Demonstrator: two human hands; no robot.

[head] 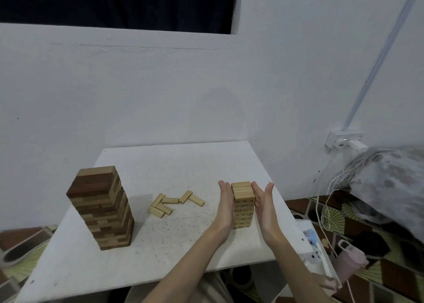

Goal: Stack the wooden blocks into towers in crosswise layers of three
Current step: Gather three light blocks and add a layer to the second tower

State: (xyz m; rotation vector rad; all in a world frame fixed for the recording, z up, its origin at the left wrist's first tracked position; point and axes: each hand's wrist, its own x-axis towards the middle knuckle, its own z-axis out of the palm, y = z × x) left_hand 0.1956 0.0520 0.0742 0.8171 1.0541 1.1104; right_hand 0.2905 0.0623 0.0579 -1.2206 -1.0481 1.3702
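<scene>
Right of centre on the table (pixel 142 245), both hands flank the pale tower (pixel 243 205). The left hand (pixel 226 201) and right hand (pixel 263 199) press flat against its sides, fingers straight and together, squaring the layers. Next, I think, a loose block (pixel 170 200) from mid-frame must be taken. The dark tower (pixel 101 207) stands at the left.

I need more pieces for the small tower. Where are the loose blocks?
The loose blocks lie mid-table, between the tall tower on the left and the small tower on the right.
</scene>
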